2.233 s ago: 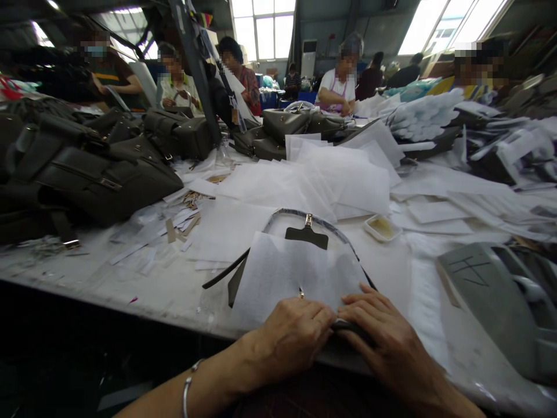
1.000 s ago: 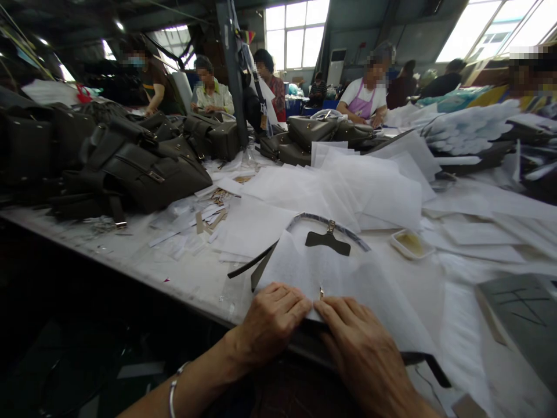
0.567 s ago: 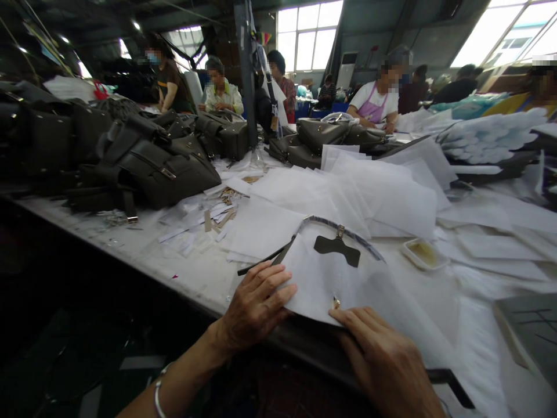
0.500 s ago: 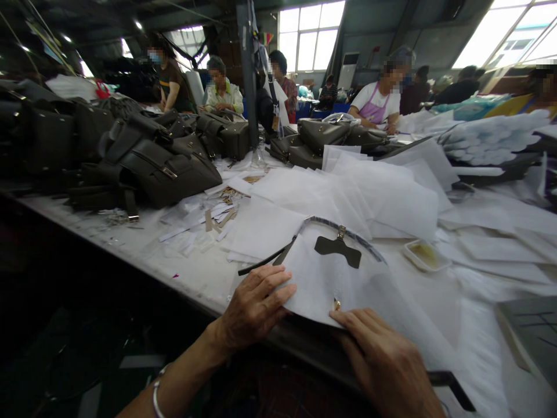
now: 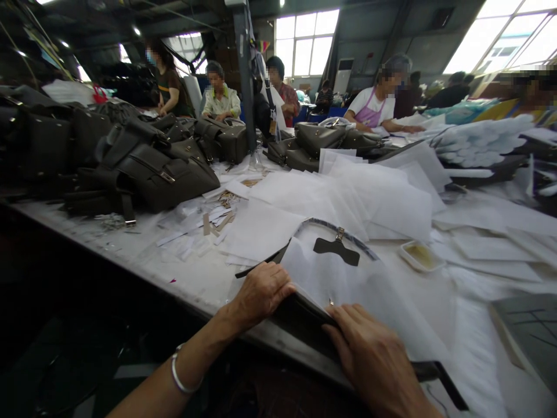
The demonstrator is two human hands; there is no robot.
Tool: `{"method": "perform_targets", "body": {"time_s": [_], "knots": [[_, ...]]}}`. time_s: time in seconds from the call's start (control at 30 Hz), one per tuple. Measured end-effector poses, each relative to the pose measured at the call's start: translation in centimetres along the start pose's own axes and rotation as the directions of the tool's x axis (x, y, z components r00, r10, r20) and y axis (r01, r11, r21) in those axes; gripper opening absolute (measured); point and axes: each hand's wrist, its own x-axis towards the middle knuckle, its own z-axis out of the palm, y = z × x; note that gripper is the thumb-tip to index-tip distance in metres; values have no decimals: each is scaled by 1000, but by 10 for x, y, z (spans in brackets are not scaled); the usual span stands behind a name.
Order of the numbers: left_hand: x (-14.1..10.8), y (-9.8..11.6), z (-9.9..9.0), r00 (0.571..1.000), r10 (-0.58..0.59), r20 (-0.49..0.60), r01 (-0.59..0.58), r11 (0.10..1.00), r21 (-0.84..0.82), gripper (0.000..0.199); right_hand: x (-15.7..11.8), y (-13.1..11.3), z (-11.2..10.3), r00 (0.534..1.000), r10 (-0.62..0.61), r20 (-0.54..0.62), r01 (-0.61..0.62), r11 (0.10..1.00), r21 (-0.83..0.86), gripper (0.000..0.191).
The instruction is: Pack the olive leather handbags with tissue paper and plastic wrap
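Observation:
A dark handbag [image 5: 300, 325] lies at the near table edge with a thin white sheet [image 5: 304, 264] over it. My left hand [image 5: 263, 290] is closed on the bag's near edge, thumb and fingers pinching the sheet and the dark material. Further right, my right hand [image 5: 369, 351] grips the same edge, its fingertips beside a small metal clasp [image 5: 331, 302]. Beyond the hands a wrapped handle [image 5: 319, 222] arches over the sheet, with a dark bow-shaped tab [image 5: 336, 251] hanging from a metal buckle [image 5: 340, 233]. The bag's underside is hidden.
Dark bags [image 5: 152, 168] are heaped at the left. White sheets [image 5: 348, 194] spread across the table's middle, near paper scraps and metal bits [image 5: 224, 206]. A plastic dish [image 5: 422, 256] of yellowish stuff and a grey block [image 5: 528, 331] are at the right. Several people work beyond.
My left hand has curled tighter round the edge. The bag's near edge has been raised and tilted, showing more dark material and hiding much of the clasp. The view has shifted slightly.

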Motion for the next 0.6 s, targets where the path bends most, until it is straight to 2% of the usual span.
{"method": "perform_targets", "body": {"time_s": [0.07,0.17,0.3,0.43,0.5,0.6], "knots": [[2,9,-6,1000,-11,-13,12,1000,26,35,1,-2,1,1000,22,6,-22,1000,6,12],[6,34,-14,997,56,-44,-53,997,62,17,3,-5,1,999,37,35,-38,998,53,17],[8,60,1,987,154,40,-156,987,49,15,6,-6,-4,997,50,56,-54,995,79,23],[8,58,21,986,147,71,-152,986,61,20,-1,5,-18,993,93,78,-94,996,6,19],[8,54,22,985,156,68,-159,986,49,21,-10,15,-26,993,111,49,-110,993,-32,27],[8,51,19,985,166,54,-167,986,23,23,-24,26,-34,995,98,1,-98,995,13,33]]}}
